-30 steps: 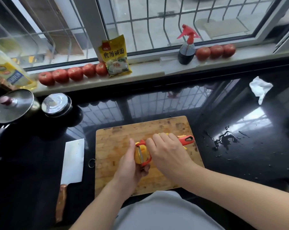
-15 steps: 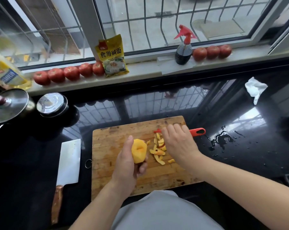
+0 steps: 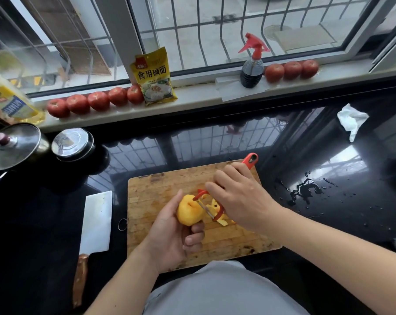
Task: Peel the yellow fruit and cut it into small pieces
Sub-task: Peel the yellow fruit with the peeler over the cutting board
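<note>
My left hand [image 3: 172, 233] grips the yellow fruit [image 3: 189, 210] just above the wooden cutting board [image 3: 153, 196]. The fruit looks largely peeled, its dimpled end facing up. My right hand [image 3: 240, 198] holds a red peeler [image 3: 249, 159], whose blade end [image 3: 205, 208] lies against the fruit's right side. The handle's tip sticks out past my knuckles. Yellow peel strips [image 3: 222, 220] lie on the board under the right hand, partly hidden by it.
A cleaver [image 3: 97, 221] with a wooden handle lies left of the board on the black counter. Spilled water [image 3: 305, 189] and a crumpled tissue [image 3: 351, 120] are to the right. Two lidded pots [image 3: 72, 144] stand at the left. Tomatoes [image 3: 97, 101], a yellow packet and a spray bottle [image 3: 251, 67] line the sill.
The right hand drew the peeler away to the right half a second ago, baring the peels, and has now brought its blade back against the fruit. The left hand kept holding the fruit.
</note>
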Demonstrator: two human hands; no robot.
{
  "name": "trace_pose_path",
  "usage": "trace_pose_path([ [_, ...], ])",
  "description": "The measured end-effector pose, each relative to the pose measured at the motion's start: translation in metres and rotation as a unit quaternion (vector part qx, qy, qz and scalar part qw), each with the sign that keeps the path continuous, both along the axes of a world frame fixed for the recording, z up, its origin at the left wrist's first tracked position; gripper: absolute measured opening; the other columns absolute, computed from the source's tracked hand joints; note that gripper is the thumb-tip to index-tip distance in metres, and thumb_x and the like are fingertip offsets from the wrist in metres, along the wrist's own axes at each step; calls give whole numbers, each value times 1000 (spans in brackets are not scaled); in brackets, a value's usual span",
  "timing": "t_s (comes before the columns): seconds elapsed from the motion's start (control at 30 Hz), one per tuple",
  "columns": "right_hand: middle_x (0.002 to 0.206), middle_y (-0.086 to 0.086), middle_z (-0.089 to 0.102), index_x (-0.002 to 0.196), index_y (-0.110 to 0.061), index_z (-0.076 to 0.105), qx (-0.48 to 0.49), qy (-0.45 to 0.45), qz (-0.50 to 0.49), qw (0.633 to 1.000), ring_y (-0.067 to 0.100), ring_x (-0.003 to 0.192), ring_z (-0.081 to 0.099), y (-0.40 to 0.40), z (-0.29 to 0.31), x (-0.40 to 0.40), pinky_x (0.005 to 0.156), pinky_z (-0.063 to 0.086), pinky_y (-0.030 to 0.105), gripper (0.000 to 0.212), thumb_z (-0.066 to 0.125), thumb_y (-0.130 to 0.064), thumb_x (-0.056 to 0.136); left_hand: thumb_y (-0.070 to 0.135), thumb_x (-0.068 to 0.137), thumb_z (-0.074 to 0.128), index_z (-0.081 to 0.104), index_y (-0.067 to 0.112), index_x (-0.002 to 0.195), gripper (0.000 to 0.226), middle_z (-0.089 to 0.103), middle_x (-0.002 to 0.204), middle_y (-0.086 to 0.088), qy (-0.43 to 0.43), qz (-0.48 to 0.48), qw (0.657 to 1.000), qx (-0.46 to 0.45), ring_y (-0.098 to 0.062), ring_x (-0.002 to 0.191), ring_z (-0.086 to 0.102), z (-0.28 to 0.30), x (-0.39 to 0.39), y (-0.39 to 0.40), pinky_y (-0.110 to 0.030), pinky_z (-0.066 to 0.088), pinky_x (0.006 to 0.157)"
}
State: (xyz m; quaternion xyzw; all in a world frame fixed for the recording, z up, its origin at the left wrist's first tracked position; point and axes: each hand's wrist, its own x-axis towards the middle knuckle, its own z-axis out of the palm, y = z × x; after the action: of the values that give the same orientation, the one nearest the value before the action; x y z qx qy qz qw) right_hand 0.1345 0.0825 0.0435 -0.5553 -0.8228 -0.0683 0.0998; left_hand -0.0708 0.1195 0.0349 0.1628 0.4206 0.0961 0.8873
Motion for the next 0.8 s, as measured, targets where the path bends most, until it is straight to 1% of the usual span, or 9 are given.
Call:
trace_pose_path([
  [0.07,101,4,55,108,-16,58,3,-3,8,1000,27,96,46,2,8,-11,96,39,45,20,48,-10,92,76,91,48,65,11,86,67,44,71,-7,19,-8,1000,12,-16,50,36,1,4,-2,-24,19,47],
  [0.13,102,5,54,107,-16,57,6,-15,4,1000,28,96,46,1,9,-21,94,39,45,19,45,-13,92,73,94,46,67,11,86,67,50,74,-9,31,3,999,26,-17,53,38,3,10,-4,-26,20,48],
  [0.23,104,7,54,107,-15,57,2,-25,-25,999,28,96,49,-2,5,-27,93,39,45,23,38,-16,94,68,97,44,68,10,89,63,53,74,-11,46,32,998,33,-17,51,40,5,15,-5,-24,23,46],
  [0.4,97,9,53,98,-13,57,24,-30,-59,998,30,87,50,-6,-3,-31,84,43,46,22,36,-8,93,66,99,41,64,10,84,62,49,69,-8,89,22,995,48,-15,46,37,4,14,-7,-21,22,41],
  [0.5,97,10,54,96,-12,56,21,-33,-72,997,30,87,50,-6,-7,-28,84,44,46,30,27,-6,93,65,99,45,67,10,79,62,48,66,-6,98,22,994,46,-13,46,36,5,15,-8,-21,23,38],
  [0.6,97,11,53,95,-12,56,27,-41,-79,996,31,86,49,-3,-16,-26,84,44,46,28,29,-6,93,62,98,48,67,11,77,59,47,65,-7,110,24,993,41,-12,45,35,3,15,-9,-20,23,36],
  [0.67,99,11,54,96,-11,56,3,-63,-95,993,32,88,50,0,-26,-21,85,44,48,22,35,-7,92,61,98,48,65,8,84,57,47,65,-7,118,24,992,40,-12,45,36,2,13,-9,-20,23,37],
  [0.73,102,12,54,99,-10,58,-49,-99,-133,985,33,91,49,3,-37,-9,87,42,49,19,40,-9,92,60,98,48,63,6,92,57,47,66,-7,117,26,992,42,-12,45,36,1,12,-11,-20,24,37],
  [0.8,105,12,54,107,-11,58,-102,-113,-194,969,32,93,48,4,-45,2,89,40,48,23,40,-10,92,61,98,47,65,4,97,60,48,67,-7,117,36,992,39,-13,46,37,-2,10,-12,-21,24,38],
])
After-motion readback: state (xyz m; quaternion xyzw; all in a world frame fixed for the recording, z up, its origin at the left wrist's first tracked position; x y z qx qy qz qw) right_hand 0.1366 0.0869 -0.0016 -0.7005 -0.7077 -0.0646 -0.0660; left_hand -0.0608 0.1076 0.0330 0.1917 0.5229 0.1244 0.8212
